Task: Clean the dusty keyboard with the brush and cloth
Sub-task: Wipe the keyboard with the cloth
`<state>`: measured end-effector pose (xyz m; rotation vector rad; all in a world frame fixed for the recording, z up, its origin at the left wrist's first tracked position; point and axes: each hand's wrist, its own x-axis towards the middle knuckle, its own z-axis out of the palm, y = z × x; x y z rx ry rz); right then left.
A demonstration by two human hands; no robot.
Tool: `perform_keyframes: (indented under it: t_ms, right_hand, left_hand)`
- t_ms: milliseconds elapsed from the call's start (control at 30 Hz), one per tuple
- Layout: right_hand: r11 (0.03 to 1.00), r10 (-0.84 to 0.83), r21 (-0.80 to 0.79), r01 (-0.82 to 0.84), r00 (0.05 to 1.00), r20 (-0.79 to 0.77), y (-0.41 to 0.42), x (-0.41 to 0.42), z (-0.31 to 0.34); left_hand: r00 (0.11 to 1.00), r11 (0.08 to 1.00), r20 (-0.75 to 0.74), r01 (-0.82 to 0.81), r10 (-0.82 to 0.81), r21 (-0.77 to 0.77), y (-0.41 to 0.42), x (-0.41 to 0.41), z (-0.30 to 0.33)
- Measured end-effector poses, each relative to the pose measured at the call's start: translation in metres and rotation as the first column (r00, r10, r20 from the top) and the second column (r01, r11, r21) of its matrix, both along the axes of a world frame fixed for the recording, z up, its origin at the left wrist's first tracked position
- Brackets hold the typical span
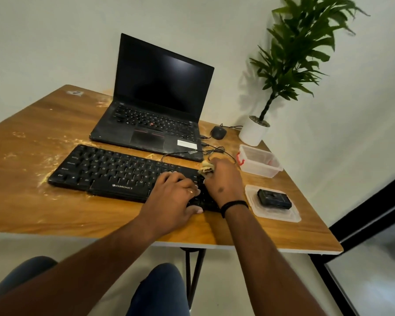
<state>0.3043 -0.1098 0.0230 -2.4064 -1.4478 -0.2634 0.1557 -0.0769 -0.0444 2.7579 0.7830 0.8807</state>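
Centre frame: black keyboard [114, 169] on wooden table [55, 208], below the laptop [155, 110]. Left hand [176, 199] lies on its right-end keys, fingers spread flat. Right hand [224, 179] beside it pinches a bunched yellowish cloth [206, 168].

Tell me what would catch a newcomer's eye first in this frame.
Both hands meet on the right end of the black keyboard at the table's centre: the left hand rests on the keys, while the right hand grips a crumpled yellowish cloth. Behind it stands an open laptop with a dark screen, and pale dust streaks the wooden table to the left.
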Motion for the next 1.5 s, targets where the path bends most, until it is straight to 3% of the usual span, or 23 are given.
perform_keyframes:
  t_ms: [67, 200, 400, 500, 567, 700, 833, 933, 1133, 1233, 1400, 1500]
  right_hand:
    - [0.999, -0.011, 0.042, 0.012, 1.0, -0.027, 0.0, 0.001, 0.005]
    - [0.992, 0.011, -0.126, -0.016, 0.999, -0.042, -0.001, -0.01, 0.001]
    - [0.999, -0.02, 0.031, 0.024, 0.992, -0.123, 0.01, 0.002, 0.002]
    - [0.994, 0.11, 0.037, -0.104, 0.971, -0.211, 0.007, -0.003, 0.004]
    - [0.99, 0.134, -0.025, -0.141, 0.974, -0.182, 0.008, -0.011, -0.002]
    - [0.999, 0.043, 0.014, -0.041, 0.991, -0.129, 0.021, -0.011, -0.002]
    - [0.996, 0.085, 0.015, -0.084, 0.967, -0.239, 0.018, -0.01, 0.006]
    - [0.996, 0.062, -0.055, -0.073, 0.983, -0.172, 0.013, -0.017, -0.002]
    - [0.998, 0.049, 0.05, -0.042, 0.99, -0.136, 0.014, -0.021, 0.002]
    - [0.997, 0.073, -0.004, -0.075, 0.978, -0.197, 0.009, -0.025, 0.001]
    - [0.999, 0.009, 0.033, -0.005, 0.993, -0.12, 0.005, -0.021, -0.002]
    - [0.987, 0.121, 0.129, -0.096, 0.972, -0.201, -0.003, -0.026, 0.002]
  left_hand:
    - [1.0, 1.0, 0.008, -0.012, 0.012, -0.005, 0.0, 0.0, 0.0]
    - [1.0, 0.999, 0.012, 0.012, -0.011, -0.03, 0.001, 0.001, 0.001]
    - [0.999, 0.999, 0.03, 0.015, -0.013, -0.044, 0.0, -0.002, 0.002]
    - [1.0, 1.0, 0.019, 0.003, -0.003, -0.03, 0.0, -0.001, 0.001]
    - [1.0, 0.999, 0.008, 0.005, -0.004, -0.033, 0.0, 0.0, 0.002]
    - [1.0, 0.999, 0.015, 0.011, -0.011, -0.041, -0.001, -0.001, 0.004]
    - [1.0, 0.998, 0.029, -0.009, 0.011, -0.057, -0.001, -0.003, 0.003]
    - [0.999, 0.998, 0.033, -0.007, 0.009, -0.058, 0.0, -0.002, 0.004]
    - [0.999, 0.998, 0.051, -0.016, 0.019, -0.056, 0.0, -0.003, 0.004]
    - [0.999, 0.999, 0.03, -0.033, 0.034, -0.042, 0.001, -0.003, 0.003]
    - [1.0, 0.998, 0.022, -0.015, 0.016, -0.067, 0.001, -0.003, 0.006]
    - [0.999, 0.998, 0.032, -0.028, 0.029, -0.053, 0.0, -0.004, 0.004]
